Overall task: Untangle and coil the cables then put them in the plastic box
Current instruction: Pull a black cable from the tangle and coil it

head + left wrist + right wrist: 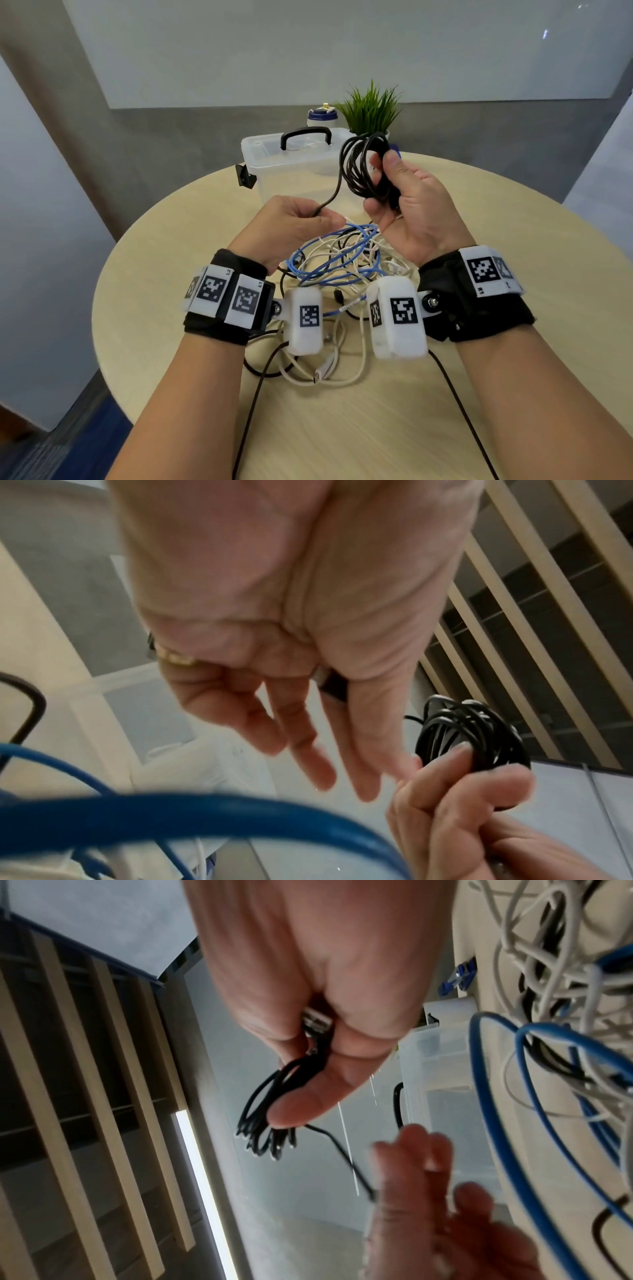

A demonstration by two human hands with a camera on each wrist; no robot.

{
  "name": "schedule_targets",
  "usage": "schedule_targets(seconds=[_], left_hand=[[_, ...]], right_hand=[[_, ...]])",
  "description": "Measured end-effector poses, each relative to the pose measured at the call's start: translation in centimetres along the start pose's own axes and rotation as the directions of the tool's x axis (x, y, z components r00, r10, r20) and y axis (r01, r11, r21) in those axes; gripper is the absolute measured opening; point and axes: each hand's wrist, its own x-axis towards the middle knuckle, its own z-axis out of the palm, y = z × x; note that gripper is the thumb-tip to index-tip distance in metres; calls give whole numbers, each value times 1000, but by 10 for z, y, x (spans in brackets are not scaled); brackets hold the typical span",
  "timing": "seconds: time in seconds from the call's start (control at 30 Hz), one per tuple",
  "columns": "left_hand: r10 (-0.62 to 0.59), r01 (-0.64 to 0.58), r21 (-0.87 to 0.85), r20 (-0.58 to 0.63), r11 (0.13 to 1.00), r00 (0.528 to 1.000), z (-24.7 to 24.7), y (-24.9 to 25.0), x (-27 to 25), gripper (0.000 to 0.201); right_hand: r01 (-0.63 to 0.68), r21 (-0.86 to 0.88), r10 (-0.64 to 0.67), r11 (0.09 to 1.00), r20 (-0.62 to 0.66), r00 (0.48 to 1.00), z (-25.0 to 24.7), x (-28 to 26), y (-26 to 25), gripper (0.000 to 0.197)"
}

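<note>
Black rubber-sheathed cable [359, 168], already wound into a loose coil, is sitting in the right hand [416, 209], whose fingers are curling round the loops above the round pale wooden desk [513, 342]. Its free tail is running down to the left hand [291, 219], which is pinching it. Coiling looks nearly done; next the tail probably needs wrapping in before the bundle goes to the clear plastic box with a black handle [274, 161], standing behind a tangle of blue and white cables [339, 263].
</note>
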Motion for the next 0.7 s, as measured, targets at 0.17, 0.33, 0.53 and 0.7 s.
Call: schedule_targets(seconds=[0.17, 0.33, 0.53, 0.7], left_hand=[[183, -183, -15, -10, 983, 983, 4, 5, -2, 20], [179, -179, -18, 27, 984, 983, 3, 2, 1, 24], [211, -213, 49, 33, 976, 977, 4, -1, 3, 12], [191, -207, -89, -169, 974, 967, 2, -5, 7, 11]], right_hand=[[26, -78, -27, 997, -12, 1000, -1, -1, 4, 20], [33, -46, -35, 998, -37, 999, -2, 1, 4, 19], [45, 2, -45, 999, -7, 999, 2, -4, 7, 19], [23, -42, -22, 999, 29, 999, 4, -4, 10, 20]])
